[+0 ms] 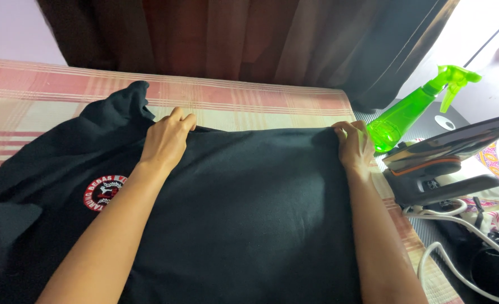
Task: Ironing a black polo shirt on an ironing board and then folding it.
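A black cotton-like garment with a round red-and-white chest emblem lies spread across a pink-and-cream checked padded surface, covering most of it from the near edge to just short of the far edge. Both hands grip its far folded edge. The left hand is closed on the cloth near the collar, fingers curled over the fold. The right hand pinches the same edge close to the right edge of the surface, thumb under and fingers on top.

The fabric looks soft, limp and light. It will likely sag and wrinkle wherever it is unsupported, so hems, seams and corners seem the best places to take hold, with 2 hands well apart.

Just beyond the right edge stands 1 bright green translucent plastic spray bottle; its lower part appears to hold liquid, though the level is hard to read. Beside it a dark electric iron rests on its heel, its white cord trailing toward the near right corner. Dark brown curtains hang behind.
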